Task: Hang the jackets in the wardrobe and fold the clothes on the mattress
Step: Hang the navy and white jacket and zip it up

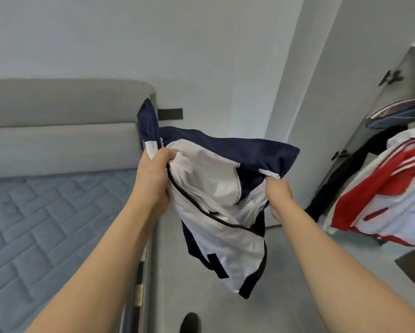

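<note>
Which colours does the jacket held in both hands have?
Navy blue and white, with a dark zipper; the jacket shows best in the head view.

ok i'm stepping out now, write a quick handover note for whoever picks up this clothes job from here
Left hand: grips the navy and white jacket at its zipper edge.
Right hand: grips the jacket's other front edge.
The jacket hangs in the air between the mattress and the wardrobe, unzipped, not on a hanger.
Done: red and white clothes already hang in the wardrobe.
Left: hang this jacket. No clothes show on the visible part of the mattress; check the rest of it for things to fold.
</note>
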